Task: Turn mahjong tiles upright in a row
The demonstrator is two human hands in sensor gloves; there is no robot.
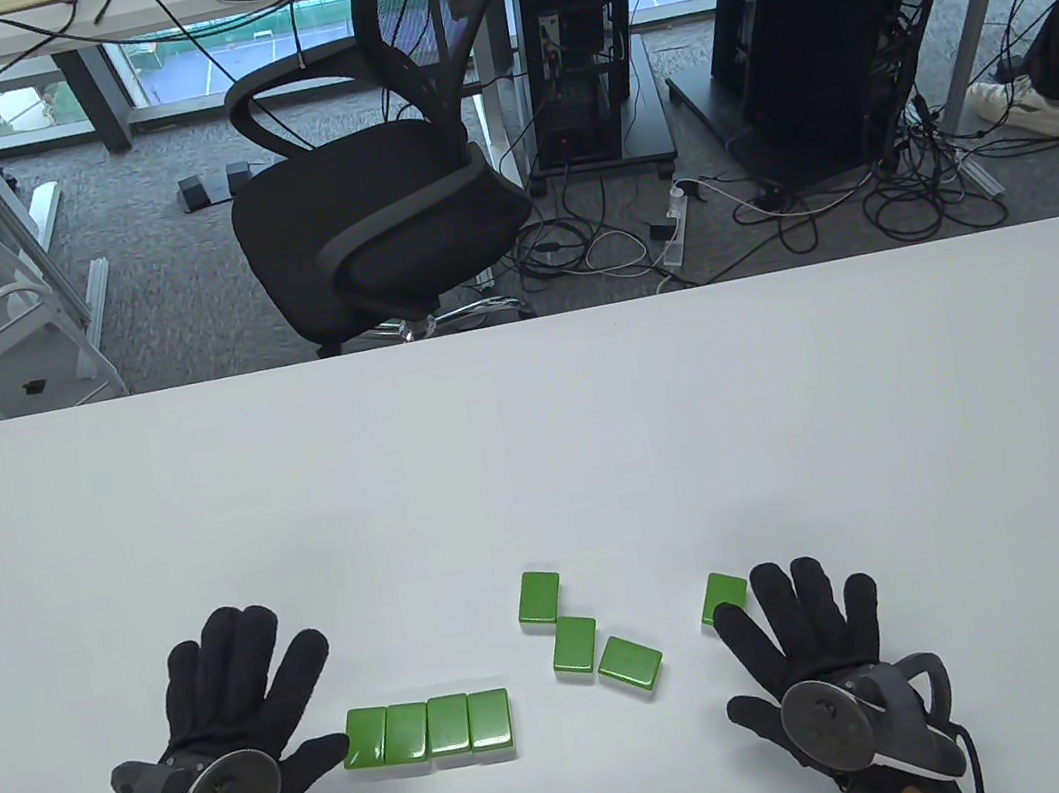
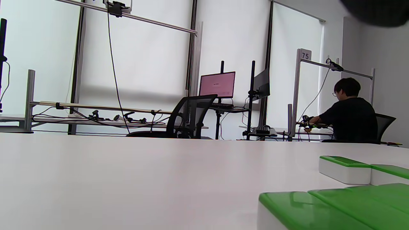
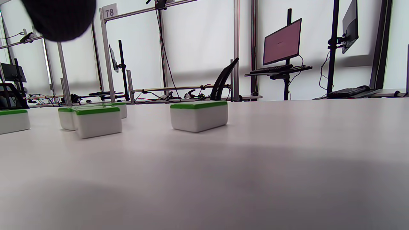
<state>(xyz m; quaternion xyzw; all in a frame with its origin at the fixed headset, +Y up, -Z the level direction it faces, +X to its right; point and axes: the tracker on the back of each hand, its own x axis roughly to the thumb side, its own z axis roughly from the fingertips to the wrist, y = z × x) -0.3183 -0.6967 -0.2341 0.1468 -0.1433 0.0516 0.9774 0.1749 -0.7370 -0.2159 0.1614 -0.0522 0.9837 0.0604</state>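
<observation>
Several green-backed mahjong tiles lie flat on the white table. A row of four lies side by side next to my left thumb; its near end shows in the left wrist view. Three loose tiles lie in a diagonal cluster at the middle. A single tile lies at my right index fingertip and shows in the right wrist view. My left hand lies spread, thumb tip at the row's left end. My right hand lies spread and holds nothing.
Beyond the table's far edge stand a black office chair, computer towers and floor cables. In the right wrist view the loose cluster sits left of the single tile. A gloved fingertip hangs in at the top left.
</observation>
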